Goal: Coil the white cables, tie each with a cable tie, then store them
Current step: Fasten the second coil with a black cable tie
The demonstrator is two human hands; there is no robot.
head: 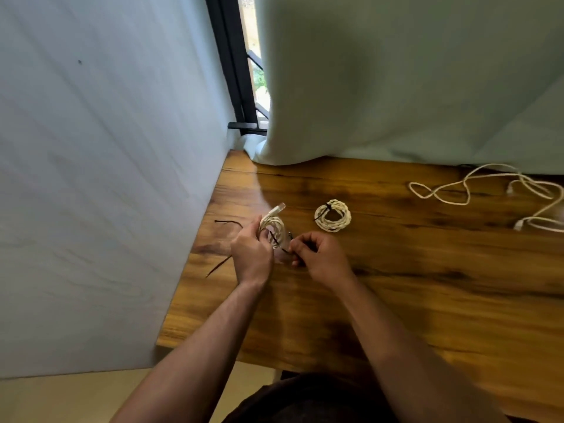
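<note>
Black spare cable ties (227, 221) lie at the left edge of the wooden bench (427, 270). Beside them the left hand (251, 253) grips a white coiled cable (273, 225) just above the bench, fingers curled around it. A black cable tie (278, 243) crosses this coil, and the right hand (320, 257) pinches its end. Further right lies a tied coil (332, 215), then a loose white cable (488, 190).

The bare surface (412, 285) stretches right of the right hand (320, 257), which pinches a cable tie (282, 247), and toward the near edge. The left hand (251, 253) with its held coil (273, 225) crowds the wall (91, 178), loose cable ties (227, 221) between. A tied coil (333, 215) lies just beyond, untidy cables (465, 190) far right beneath the curtain (396, 87).
</note>
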